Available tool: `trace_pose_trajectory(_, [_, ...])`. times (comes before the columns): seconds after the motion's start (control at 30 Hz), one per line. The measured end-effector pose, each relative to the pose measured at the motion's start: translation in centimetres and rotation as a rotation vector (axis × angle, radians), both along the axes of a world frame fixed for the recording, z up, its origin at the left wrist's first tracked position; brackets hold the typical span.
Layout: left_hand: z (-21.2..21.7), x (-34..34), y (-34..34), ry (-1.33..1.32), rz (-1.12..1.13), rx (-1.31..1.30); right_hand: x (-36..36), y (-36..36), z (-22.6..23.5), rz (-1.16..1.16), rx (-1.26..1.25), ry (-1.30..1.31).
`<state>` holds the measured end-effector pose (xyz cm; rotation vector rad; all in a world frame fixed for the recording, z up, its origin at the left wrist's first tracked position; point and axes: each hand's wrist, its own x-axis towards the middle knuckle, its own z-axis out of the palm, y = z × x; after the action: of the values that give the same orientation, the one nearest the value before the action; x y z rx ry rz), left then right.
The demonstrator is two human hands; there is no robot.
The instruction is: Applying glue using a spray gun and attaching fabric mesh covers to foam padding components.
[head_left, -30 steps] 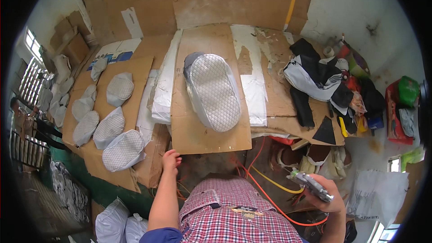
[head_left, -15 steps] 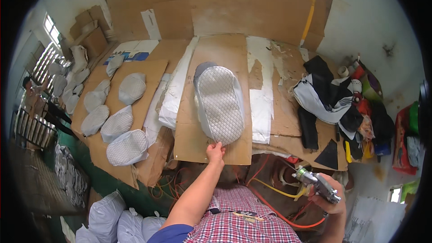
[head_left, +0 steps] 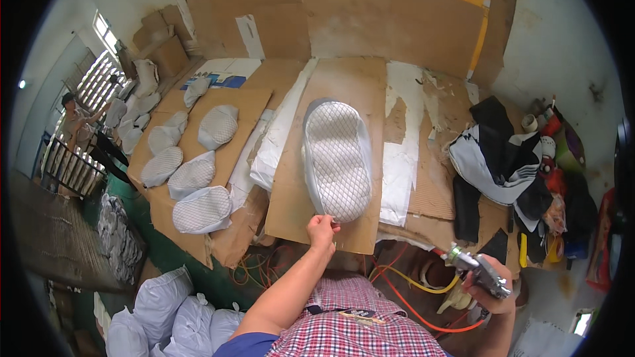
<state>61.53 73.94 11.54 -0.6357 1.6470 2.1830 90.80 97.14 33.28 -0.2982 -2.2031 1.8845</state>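
Silver metal shows in the right hand [head_left: 493,285], gripping a spray gun [head_left: 477,270] off to the side; I see the left hand [head_left: 321,230] pinching the near edge of the pale quilted piece [head_left: 337,158]. That lies on a cardboard sheet [head_left: 284,215] atop the worktop [head_left: 433,188], similar covers [head_left: 202,209] to its left. I judge this step as positioning; next calls for a light, steady hold, spray gun clear.

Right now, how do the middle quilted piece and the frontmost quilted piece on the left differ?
The middle piece looks larger in the picture than the left piece. The middle piece runs front to back; the left piece lies more crosswise. The left hand pinches the middle piece's near edge; no hand touches the left piece. Both have pale, diamond-quilted tops.
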Motion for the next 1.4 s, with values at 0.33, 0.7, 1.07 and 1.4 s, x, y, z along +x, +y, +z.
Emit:
trace_pose_trajectory(0.33, [7.5,0.2,0.4,-0.11,-0.075,0.257,-15.9,6.4,-14.9,-0.382,0.606,0.096])
trace_pose_trajectory(0.7, [10.3,-1.8,1.6,-0.286,-0.038,0.568,-27.7,-5.2,-21.1,0.03,-1.274,0.215])
trace_pose_trajectory(1.07, [19.0,-9.9,-5.8,0.096,-0.064,0.538,-31.4,-3.4,-19.3,-0.389,-1.139,0.233])
trace_pose_trajectory(1.4, [26.6,-29.7,-17.3,0.628,0.026,0.76,-39.2,-15.3,-19.3,-0.118,-0.941,0.008])
